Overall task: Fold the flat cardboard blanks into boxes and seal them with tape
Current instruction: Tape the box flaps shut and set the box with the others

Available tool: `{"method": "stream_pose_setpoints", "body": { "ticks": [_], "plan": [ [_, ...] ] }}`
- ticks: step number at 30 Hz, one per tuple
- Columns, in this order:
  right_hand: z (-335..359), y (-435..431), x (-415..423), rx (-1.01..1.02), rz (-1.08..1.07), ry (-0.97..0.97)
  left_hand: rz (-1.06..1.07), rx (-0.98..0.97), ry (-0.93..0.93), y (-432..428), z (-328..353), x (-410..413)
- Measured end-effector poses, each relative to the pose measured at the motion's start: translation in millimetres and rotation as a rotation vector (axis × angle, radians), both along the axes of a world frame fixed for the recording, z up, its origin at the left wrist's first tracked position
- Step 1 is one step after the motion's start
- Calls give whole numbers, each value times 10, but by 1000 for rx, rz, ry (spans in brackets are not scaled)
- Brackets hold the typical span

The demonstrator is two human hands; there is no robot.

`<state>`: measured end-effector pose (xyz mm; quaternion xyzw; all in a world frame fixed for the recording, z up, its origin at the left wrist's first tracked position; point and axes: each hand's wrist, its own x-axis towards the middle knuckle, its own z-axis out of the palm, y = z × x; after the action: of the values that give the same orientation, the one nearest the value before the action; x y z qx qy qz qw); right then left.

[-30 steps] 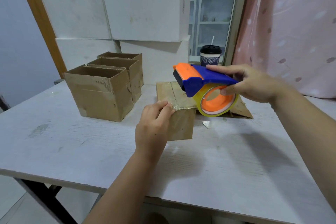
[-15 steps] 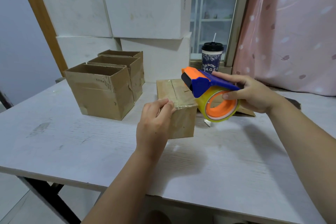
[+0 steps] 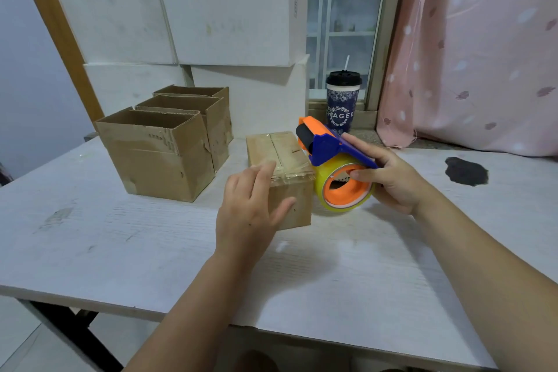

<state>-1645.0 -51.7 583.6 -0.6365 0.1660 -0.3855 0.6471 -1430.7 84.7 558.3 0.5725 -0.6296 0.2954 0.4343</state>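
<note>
**Taped box steadied, dispenser held at its right side**

A small closed cardboard box [image 3: 291,151] is set near the middle of the white table [image 3: 120,238]. Clear tape is seen across its top seam and over the near top edge.

The left hand [image 3: 249,208] is laid on the box's near left corner. The fingers are kept straight and close together on the top edge, and the thumb is spread against the near face. Nothing is pinched.

The tape dispenser [image 3: 324,146], blue with an orange head, is gripped by the right hand [image 3: 392,181]. The fingers are curled over the handle, and one fingertip is hooked into the orange core of the yellow-tinted roll. The roll is held just beside the box's right face; whether it touches cannot be told.

Three open-topped cardboard boxes [image 3: 157,157] are lined up to the left, running from near to far. White cartons [image 3: 226,9] are stacked at the far side. A lidded cup [image 3: 342,106] is placed on the sill beside a pink curtain [image 3: 483,54]. A dark patch [image 3: 466,170] is noted on the table at right.
</note>
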Motion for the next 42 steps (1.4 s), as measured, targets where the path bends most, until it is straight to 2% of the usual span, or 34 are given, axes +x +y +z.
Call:
{"method": "stream_pose_setpoints", "body": {
  "ticks": [6,10,14,18,23,28,42],
  "plan": [
    [-58,130,69,31,-9,-43,120,55,26,-6,-16,-115],
    [-83,268,121,6,-6,-49,153,0,23,12,-12,-85],
    [-81,435,276,-32,-133,-5,205,38,-2,35,51,-74],
    [-29,567,305,-291,-288,228,167,192,23,106,139,-99],
    [61,658,265,-509,-331,417,111,281,15,146,258,-66],
    [60,603,231,-676,-403,499,91,382,69,81,266,-128],
    [241,501,292,-1136,-457,699,-4,338,47,95,240,1]
  ]
}}
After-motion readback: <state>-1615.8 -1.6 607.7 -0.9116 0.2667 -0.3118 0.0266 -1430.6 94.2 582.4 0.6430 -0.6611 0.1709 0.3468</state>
